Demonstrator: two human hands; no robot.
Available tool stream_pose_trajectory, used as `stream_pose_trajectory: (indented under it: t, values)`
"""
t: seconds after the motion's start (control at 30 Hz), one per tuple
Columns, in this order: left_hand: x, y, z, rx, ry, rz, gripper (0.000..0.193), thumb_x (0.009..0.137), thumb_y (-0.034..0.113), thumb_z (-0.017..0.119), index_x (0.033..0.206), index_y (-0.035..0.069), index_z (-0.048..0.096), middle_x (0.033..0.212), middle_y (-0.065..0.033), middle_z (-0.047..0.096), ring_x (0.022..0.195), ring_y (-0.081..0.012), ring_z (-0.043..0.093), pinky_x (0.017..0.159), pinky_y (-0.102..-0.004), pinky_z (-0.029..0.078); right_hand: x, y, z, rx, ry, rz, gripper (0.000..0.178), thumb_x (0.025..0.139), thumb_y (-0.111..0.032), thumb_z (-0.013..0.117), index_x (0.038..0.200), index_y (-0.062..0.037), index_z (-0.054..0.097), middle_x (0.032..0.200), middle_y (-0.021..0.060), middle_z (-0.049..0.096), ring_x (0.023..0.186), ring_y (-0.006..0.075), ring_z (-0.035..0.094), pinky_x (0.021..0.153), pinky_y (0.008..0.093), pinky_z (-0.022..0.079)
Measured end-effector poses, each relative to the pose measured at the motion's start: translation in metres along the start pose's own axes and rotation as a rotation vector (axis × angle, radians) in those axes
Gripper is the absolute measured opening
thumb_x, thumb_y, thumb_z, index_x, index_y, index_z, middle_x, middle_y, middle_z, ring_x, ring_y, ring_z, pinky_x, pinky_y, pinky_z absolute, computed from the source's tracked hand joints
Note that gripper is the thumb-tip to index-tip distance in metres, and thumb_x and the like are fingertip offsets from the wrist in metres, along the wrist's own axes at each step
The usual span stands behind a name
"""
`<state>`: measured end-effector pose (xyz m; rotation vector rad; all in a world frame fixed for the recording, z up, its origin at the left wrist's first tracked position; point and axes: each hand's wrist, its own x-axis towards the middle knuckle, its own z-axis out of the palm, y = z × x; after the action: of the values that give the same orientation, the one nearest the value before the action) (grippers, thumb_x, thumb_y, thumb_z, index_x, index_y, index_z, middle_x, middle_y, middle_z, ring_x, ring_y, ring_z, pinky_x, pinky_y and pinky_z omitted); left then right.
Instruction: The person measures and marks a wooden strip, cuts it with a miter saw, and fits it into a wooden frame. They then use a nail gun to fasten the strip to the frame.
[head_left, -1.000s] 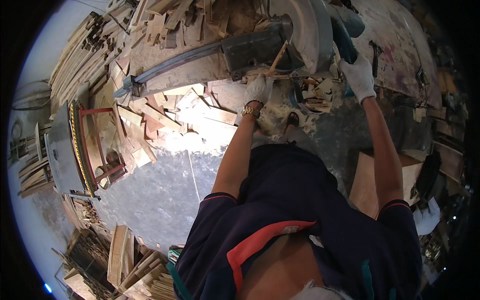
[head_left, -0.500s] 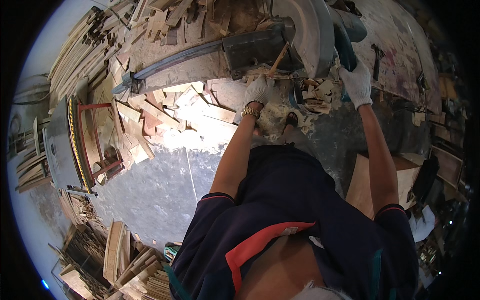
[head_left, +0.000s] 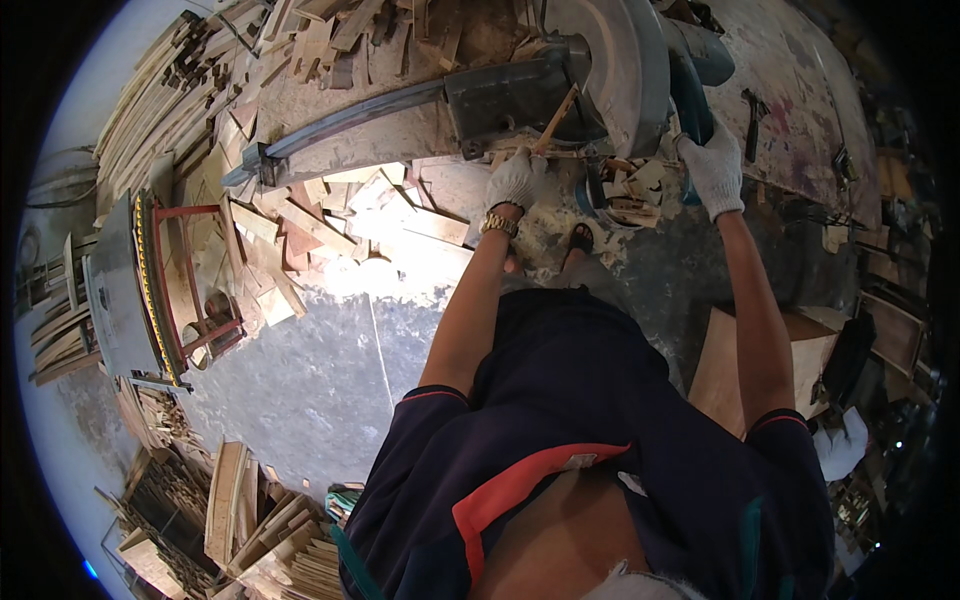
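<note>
My left hand [head_left: 514,178], in a white knit glove, is closed at the near end of a thin wooden strip [head_left: 558,118]. The strip slants up and away across the dark base [head_left: 505,100] of a cutting machine, beside its large grey rounded guard [head_left: 622,75]. My right hand [head_left: 712,170], gloved as well, is wrapped round the green-blue handle [head_left: 688,100] to the right of the guard. Any blade is hidden under the guard. A gold-coloured watch [head_left: 501,223] circles my left wrist.
A long metal rail [head_left: 360,122] runs left from the machine along the bench. Wood offcuts [head_left: 315,225] litter the floor below, and a basket of scraps [head_left: 630,195] stands near my feet. A hammer [head_left: 755,122] lies at right. A red-framed stand [head_left: 185,290] is at left.
Almost nothing differs. Both hands keep their places on the strip and the handle; the view has shifted very slightly.
</note>
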<state>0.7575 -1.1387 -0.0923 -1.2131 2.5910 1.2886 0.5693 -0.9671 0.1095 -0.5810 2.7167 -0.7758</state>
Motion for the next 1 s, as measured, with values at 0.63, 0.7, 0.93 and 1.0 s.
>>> stream_pose_trajectory:
  t: [0.63,0.7,0.93,1.0]
  values:
    - [-0.001,0.003,-0.001,-0.040,-0.041,-0.044,0.046,0.100,0.045,0.039,0.115,0.008,0.063,0.091,-0.0235,0.070,0.088,-0.0440,0.067,0.075,-0.0545,0.049,0.001,0.001,0.002,-0.069,0.029,0.023,0.041,0.077,-0.027,0.071,0.105,0.0023,0.067,0.074,0.0151,0.068,0.068,0.0267,0.067,0.069,0.0410,0.051]
    - [-0.003,0.004,-0.001,-0.037,-0.038,-0.041,0.046,0.100,0.045,0.039,0.114,0.008,0.063,0.091,-0.0237,0.070,0.088,-0.0441,0.067,0.074,-0.0545,0.049,0.002,0.006,0.004,-0.068,0.039,0.035,0.041,0.077,-0.027,0.071,0.105,0.0024,0.067,0.074,0.0151,0.068,0.069,0.0264,0.068,0.069,0.0409,0.051]
    - [-0.004,0.001,0.002,-0.032,-0.008,-0.010,0.046,0.100,0.045,0.039,0.112,0.007,0.063,0.089,-0.0245,0.069,0.086,-0.0446,0.066,0.072,-0.0547,0.050,-0.002,0.004,0.005,-0.038,0.051,-0.017,0.047,0.076,-0.025,0.070,0.114,0.0020,0.066,0.077,0.0141,0.069,0.066,0.0234,0.067,0.066,0.0396,0.051]
    - [-0.003,0.001,0.003,-0.030,0.000,0.011,0.046,0.100,0.045,0.040,0.112,0.007,0.063,0.087,-0.0246,0.069,0.085,-0.0447,0.066,0.071,-0.0546,0.050,0.001,0.014,0.007,-0.003,0.049,-0.013,0.048,0.076,-0.025,0.070,0.116,0.0013,0.066,0.077,0.0139,0.069,0.066,0.0232,0.066,0.065,0.0394,0.051]
